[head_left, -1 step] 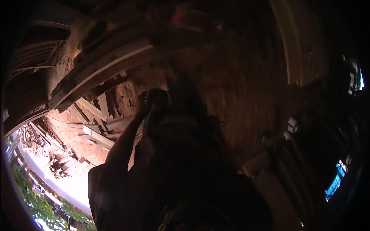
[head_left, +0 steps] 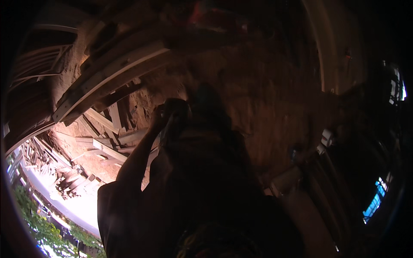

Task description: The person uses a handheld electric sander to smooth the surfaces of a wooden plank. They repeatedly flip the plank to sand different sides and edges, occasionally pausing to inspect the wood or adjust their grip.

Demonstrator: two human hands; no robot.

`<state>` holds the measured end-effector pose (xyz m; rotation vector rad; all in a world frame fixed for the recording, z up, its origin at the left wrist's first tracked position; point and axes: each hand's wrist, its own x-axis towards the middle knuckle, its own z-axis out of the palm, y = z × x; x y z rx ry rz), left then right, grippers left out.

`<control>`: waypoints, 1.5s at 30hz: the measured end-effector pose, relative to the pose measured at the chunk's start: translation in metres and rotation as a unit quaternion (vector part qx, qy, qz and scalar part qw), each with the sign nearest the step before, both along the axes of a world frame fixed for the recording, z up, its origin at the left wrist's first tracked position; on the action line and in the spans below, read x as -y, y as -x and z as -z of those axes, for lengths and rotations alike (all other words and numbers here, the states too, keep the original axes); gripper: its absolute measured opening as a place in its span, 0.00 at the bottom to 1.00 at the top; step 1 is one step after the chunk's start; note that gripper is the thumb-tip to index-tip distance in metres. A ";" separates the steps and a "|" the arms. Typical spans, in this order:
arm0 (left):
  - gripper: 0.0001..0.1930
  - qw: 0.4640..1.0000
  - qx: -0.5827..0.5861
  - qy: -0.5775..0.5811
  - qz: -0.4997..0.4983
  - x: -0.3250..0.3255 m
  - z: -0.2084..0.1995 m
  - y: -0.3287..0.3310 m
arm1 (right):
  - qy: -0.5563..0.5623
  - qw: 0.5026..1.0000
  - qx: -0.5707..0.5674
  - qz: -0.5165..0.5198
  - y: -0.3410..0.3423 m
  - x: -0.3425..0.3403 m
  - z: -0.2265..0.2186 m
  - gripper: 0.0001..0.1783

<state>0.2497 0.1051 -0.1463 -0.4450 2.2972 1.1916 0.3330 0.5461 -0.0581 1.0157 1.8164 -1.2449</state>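
My left forearm reaches up from the lower left, bent at the elbow. My left hand [head_left: 175, 107] is a dark, rounded, closed shape just above my clothed leg. Whatever it holds, if anything, is lost in shadow. My right hand does not show; that side of my body is nearly black. Beyond and left of the left hand lies a long squared wooden beam [head_left: 116, 74], its upper edge lit. Loose wooden offcuts [head_left: 109, 150] are scattered on the ground beside my left forearm.
Brown dirt ground [head_left: 275, 116] spreads right of my legs. A pale curved board [head_left: 320, 47] stands at the far right, and a small white object [head_left: 327, 137] sits nearer. A dim red thing [head_left: 211, 19] is at the far side. Sunlit wood scraps [head_left: 73, 182] lie at the left.
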 end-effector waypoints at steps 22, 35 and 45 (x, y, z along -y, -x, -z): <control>0.50 0.957 0.279 0.083 0.001 -0.229 0.053 -0.034 | -0.057 0.950 0.003 -0.307 0.142 -0.235 0.090 0.18; 0.23 0.957 0.214 0.131 -0.148 -0.312 0.147 -0.056 | 0.028 0.865 0.077 -0.495 0.278 -0.129 0.290 0.22; 0.16 0.944 0.164 0.107 -0.264 -0.326 0.160 -0.101 | 0.061 0.814 0.074 -0.572 0.310 -0.041 0.518 0.30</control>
